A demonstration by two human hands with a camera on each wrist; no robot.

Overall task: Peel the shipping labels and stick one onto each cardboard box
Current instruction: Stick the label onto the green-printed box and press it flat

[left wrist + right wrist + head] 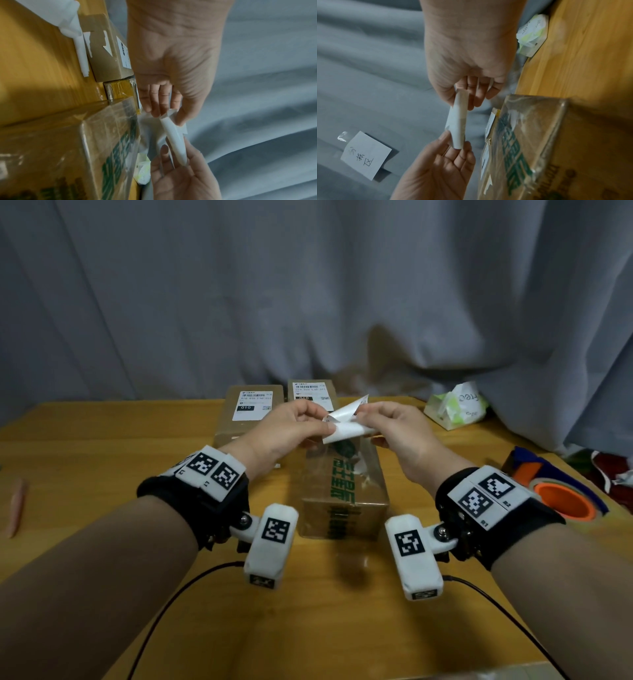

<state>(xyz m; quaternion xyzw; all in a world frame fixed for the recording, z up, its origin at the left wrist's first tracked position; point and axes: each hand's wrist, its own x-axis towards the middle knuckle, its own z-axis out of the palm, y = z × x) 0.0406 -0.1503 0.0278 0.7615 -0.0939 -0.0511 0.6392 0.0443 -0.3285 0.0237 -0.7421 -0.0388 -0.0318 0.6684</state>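
Both hands hold one curled white shipping label in the air above the near cardboard box, which bears green print and clear tape. My left hand pinches the label's left end between thumb and fingers. My right hand pinches its right end. The sheet is bent into a roll, its layers parting at the left corner. Two more boxes stand behind, the left one and the right one, each with a printed label on top.
On the wooden table a green-and-white tissue pack lies at the back right. An orange tape roll sits at the right edge. A pink pen-like thing lies far left. Grey curtain hangs behind; a handwritten note is stuck on it.
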